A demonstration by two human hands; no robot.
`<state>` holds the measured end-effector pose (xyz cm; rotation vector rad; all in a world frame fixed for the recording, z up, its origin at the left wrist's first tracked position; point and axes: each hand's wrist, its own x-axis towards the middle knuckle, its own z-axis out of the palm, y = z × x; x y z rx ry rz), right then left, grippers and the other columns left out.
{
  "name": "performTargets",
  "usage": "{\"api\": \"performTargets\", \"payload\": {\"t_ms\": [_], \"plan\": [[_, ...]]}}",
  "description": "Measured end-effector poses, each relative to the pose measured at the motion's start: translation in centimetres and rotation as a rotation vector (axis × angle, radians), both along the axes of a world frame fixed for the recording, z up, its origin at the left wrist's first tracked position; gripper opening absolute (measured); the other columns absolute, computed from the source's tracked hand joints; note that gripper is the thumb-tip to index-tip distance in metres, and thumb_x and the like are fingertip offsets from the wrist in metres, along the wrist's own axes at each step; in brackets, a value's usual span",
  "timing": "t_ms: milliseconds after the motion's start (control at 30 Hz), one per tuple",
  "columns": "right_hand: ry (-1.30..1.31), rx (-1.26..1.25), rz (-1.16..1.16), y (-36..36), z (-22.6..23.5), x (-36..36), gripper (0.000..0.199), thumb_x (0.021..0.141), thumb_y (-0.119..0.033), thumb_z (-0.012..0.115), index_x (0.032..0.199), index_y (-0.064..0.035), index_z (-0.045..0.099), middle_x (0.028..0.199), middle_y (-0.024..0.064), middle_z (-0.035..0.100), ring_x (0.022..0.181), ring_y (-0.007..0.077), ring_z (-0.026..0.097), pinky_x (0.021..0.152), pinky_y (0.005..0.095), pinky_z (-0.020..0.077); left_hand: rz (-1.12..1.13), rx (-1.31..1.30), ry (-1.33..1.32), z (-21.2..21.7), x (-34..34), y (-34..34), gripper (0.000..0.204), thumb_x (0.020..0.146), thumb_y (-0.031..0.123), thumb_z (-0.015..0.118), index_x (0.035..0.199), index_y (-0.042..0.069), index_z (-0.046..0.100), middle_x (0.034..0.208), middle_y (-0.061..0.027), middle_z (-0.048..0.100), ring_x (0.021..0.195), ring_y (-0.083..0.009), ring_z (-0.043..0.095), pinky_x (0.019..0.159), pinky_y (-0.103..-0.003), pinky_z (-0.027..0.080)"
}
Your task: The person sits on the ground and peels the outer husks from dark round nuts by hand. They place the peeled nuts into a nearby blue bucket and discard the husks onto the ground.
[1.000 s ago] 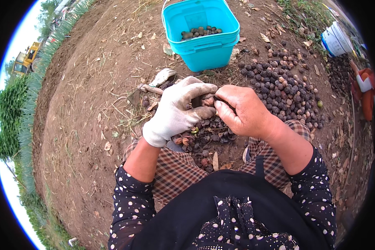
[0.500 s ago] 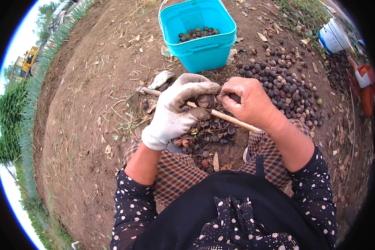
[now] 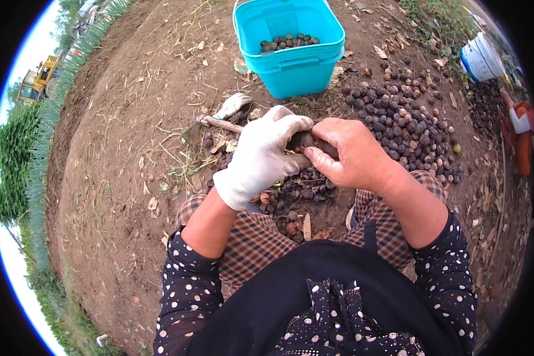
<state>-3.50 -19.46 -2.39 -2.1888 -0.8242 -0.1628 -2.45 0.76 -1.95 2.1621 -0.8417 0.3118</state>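
In front of my knees my two hands meet at a walnut (image 3: 303, 140) in a dark husk. My left hand (image 3: 265, 151), in a dirty white glove, is closed around it from the left. My bare right hand (image 3: 353, 151) presses thumb and fingers against its right side. A dark piece of husk (image 3: 327, 149) is tucked in the right fingers. Below the hands lies a heap of broken dark husks (image 3: 305, 188). A wooden-handled tool (image 3: 221, 123) lies behind my left hand, most of its handle hidden.
Beyond my hands stands a turquoise bucket (image 3: 296, 77) with several walnuts inside. A large pile of dark walnuts (image 3: 406, 121) spreads at the right. A white glove (image 3: 232, 105) lies near the tool. Farther right are a white bucket (image 3: 482, 58) and part of another person (image 3: 521, 133).
My hands have drawn together over the walnut, the right thumb now pressing on it. The stretch of wooden handle that showed below them is no longer visible. The whole view has shifted slightly.
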Motion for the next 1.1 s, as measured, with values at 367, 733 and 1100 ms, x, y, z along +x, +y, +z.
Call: {"api": "performTargets", "payload": {"t_ms": [367,733,1100], "plan": [[-0.071,-0.178,-0.112,0.6,-1.1,-1.0,0.014,0.079,-0.015,0.063,0.077,-0.0015,0.060,0.075,0.0165,0.062,0.073,0.0385,0.064,0.069,0.0478,0.0527,-0.075,0.042,0.111,-1.2,-0.4,0.0,0.048,0.059,0.000,0.087,0.104,0.004,0.071,0.090,-0.0065,0.065,0.078,-0.0179,0.064,0.069,-0.031,0.054],[0.147,0.211,0.129,-0.6,-0.9,0.0,0.016,0.088,-0.013,0.062,0.079,0.0003,0.062,0.071,0.0173,0.059,0.065,0.0361,0.058,0.061,0.0429,0.0462,-0.079,-0.260,0.535,0.0,-0.4,0.5,0.050,0.059,0.009,0.093,0.103,0.002,0.072,0.089,-0.0030,0.068,0.078,-0.0093,0.064,0.070,-0.025,0.053],[-0.039,0.090,-0.107,0.8,-1.3,-1.5,0.010,0.076,-0.008,0.062,0.071,-0.0019,0.055,0.071,0.0165,0.058,0.067,0.0384,0.061,0.060,0.0442,0.0494,-0.092,-0.185,0.378,-0.7,-0.2,0.5,0.047,0.057,0.009,0.092,0.101,0.004,0.074,0.086,-0.0006,0.066,0.074,-0.0083,0.061,0.066,-0.024,0.049]]}}
